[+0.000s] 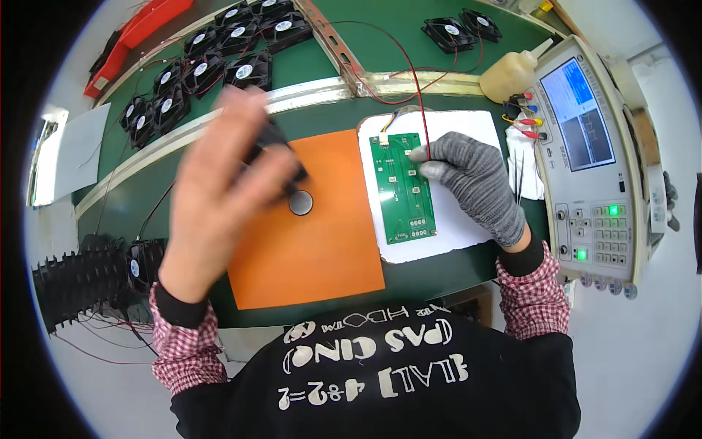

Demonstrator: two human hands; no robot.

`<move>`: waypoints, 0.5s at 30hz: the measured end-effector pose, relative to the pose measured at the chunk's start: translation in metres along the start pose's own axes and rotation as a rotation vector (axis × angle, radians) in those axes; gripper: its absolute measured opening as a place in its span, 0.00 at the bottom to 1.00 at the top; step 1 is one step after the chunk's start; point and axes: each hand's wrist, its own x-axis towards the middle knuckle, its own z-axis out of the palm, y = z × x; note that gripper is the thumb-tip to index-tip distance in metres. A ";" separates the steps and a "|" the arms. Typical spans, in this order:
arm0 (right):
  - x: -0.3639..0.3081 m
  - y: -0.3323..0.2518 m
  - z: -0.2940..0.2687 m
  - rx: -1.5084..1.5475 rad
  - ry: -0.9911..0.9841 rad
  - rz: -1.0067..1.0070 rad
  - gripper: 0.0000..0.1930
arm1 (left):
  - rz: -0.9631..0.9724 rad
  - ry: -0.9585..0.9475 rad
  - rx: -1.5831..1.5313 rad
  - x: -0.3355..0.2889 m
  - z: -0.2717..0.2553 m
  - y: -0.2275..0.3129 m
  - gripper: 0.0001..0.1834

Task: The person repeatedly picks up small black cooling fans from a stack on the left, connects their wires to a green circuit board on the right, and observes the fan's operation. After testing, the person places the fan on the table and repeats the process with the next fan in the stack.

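Note:
My right hand, in a grey knit glove, pinches a thin red and black fan cable at the upper right edge of a green circuit board. Its fingertips hide the cable's end. The board has white sockets and lies on a white pad. My bare left hand is smeared by motion, its thumb and fingers apart over a black fan. Whether it grips this fan cannot be made out. Beside the fan, a round grey disc with a dark rim shows above an orange sheet.
Several black fans stand behind a metal rail; two more sit farther right. A test instrument with a screen stands right, beside a squeeze bottle, clip leads and tweezers. Stacked fans are left.

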 end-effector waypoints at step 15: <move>0.001 0.016 0.015 -0.120 -0.065 -0.003 0.08 | -0.422 0.024 -0.554 -0.032 0.072 0.034 0.49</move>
